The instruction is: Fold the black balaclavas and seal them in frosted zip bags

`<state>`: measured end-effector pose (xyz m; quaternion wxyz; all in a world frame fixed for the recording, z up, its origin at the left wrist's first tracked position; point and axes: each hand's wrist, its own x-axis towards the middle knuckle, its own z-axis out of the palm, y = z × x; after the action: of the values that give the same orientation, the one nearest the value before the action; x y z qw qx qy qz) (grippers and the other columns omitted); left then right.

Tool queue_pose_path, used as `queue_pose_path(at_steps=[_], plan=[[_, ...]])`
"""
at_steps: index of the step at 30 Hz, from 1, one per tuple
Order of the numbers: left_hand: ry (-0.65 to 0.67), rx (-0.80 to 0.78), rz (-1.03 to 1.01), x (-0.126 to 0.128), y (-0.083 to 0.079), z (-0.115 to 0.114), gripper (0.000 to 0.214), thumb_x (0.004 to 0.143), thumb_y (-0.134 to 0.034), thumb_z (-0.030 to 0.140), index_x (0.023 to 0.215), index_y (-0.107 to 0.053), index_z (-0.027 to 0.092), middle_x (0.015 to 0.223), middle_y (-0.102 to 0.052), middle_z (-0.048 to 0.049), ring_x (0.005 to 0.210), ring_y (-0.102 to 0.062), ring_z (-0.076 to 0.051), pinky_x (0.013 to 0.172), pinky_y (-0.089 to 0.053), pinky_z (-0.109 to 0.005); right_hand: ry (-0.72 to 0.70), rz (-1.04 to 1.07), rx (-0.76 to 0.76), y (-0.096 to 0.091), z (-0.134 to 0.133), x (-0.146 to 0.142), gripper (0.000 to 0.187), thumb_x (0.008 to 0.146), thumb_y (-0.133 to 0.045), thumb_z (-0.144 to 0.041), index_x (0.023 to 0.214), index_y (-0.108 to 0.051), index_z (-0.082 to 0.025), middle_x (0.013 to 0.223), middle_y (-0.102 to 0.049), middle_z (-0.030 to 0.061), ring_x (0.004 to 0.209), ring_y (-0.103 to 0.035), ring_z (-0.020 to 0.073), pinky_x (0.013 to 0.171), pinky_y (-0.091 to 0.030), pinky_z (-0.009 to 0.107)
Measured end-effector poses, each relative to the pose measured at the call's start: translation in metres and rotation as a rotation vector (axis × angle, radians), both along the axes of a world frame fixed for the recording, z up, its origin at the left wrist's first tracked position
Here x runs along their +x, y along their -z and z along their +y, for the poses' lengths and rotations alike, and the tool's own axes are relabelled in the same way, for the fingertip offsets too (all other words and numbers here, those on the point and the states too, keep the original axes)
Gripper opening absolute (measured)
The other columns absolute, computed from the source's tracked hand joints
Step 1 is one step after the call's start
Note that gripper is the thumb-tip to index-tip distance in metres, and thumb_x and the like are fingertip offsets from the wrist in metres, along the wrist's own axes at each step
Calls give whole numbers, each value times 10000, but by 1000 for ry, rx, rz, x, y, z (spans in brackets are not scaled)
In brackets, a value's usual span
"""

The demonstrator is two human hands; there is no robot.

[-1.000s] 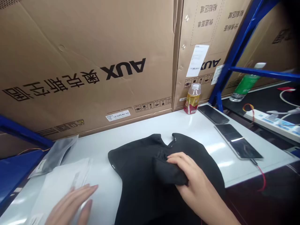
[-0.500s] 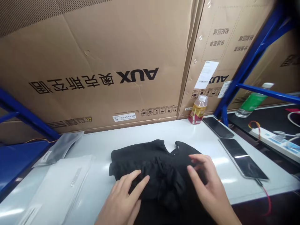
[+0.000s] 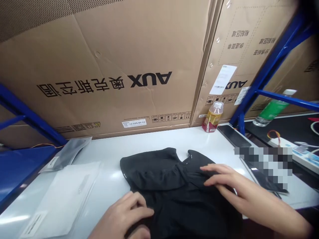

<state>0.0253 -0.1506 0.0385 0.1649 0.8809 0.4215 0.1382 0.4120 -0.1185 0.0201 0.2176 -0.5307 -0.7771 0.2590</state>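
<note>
Left hand (image 3: 122, 212): fingers curled on folded black garment (image 3: 174, 199), grip unclear. Right hand (image 3: 239, 186): fingers open, flat on garment. White poly mailer (image 3: 59, 196) beside it on worktop (image 3: 211, 142).

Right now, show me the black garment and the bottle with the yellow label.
Black garment (image 3: 149, 169), head view, on its folded upper layer.
Bottle with the yellow label (image 3: 212, 122), head view, on the label.

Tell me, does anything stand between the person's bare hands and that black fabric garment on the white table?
Nothing visible does. The left hand rests directly on the black fabric garment, and the right hand lies across it too, with no object between them.
</note>
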Motion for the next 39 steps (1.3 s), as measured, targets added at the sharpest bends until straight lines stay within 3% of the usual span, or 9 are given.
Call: queue_pose_path(at_steps=[4,8,11,14,19,23,27,34,39], plan=[[-146,158,117,-4,2,37,323,1010,-584,298,1303,-698,369,1381,-663,-48,1289,-586,-294,1032,-516,-439,-104,-140,135,-14,26,-38,506,891,-734,-277,1383,-660,-371,1569,-542,26,1431,-498,329,1136,-477,503],[-139,151,216,-14,3,78,357,975,-453,114,1050,-749,298,990,-765,-8,974,-674,-222,994,-481,-427,-161,-261,237,-19,62,-86,224,975,-569,-155,940,-762,-263,1075,-755,33,997,-696,240,904,-554,393],[-361,361,221,-14,-3,88,347,1031,-440,222,1182,-748,276,1052,-758,-74,1004,-676,-282,967,-496,-481,28,-229,289,-16,80,-101,278,1037,-463,-190,1141,-720,-206,1079,-737,92,965,-692,263,881,-560,414],[-399,485,167,-1,1,70,412,1060,-473,328,1436,-639,292,1316,-701,-120,1203,-642,-337,1030,-508,-532,115,-226,329,-9,72,-91,384,1056,-429,-223,1397,-598,-175,1343,-659,166,1166,-635,334,992,-531,523],[-54,253,198,18,39,17,732,996,-645,481,1651,-339,371,1647,-483,-68,1469,-508,-376,1091,-550,-572,59,-187,218,12,24,-44,470,899,-753,-426,1352,-668,-332,1466,-606,73,1358,-542,351,1078,-500,500],[-32,198,199,16,54,2,828,985,-677,440,1680,-233,357,1682,-394,-97,1526,-409,-430,1082,-508,-678,253,-25,9,20,17,-22,263,1037,-522,-445,1073,-724,-281,1050,-753,56,947,-702,271,856,-552,406],[62,164,160,15,40,7,621,974,-713,339,1555,-505,406,1573,-570,-49,1480,-493,-397,1122,-443,-718,447,-1,40,16,36,-18,344,1002,-560,-508,1234,-646,-269,1016,-743,51,741,-678,231,714,-546,375],[-55,132,157,32,28,27,414,1076,-528,378,1484,-596,356,1513,-636,-20,1427,-576,-298,1211,-415,-634,438,-191,526,15,33,-52,421,1060,-380,-261,1415,-592,-180,1478,-608,171,1391,-562,353,1097,-500,544],[-272,118,191,51,56,54,681,1077,-456,543,1684,-252,313,1745,-267,-81,1604,-256,-381,1219,-331,-712,248,-325,402,48,6,-93,538,1086,-427,-461,1551,-527,-208,1658,-457,80,1558,-352,411,1188,-429,637]])
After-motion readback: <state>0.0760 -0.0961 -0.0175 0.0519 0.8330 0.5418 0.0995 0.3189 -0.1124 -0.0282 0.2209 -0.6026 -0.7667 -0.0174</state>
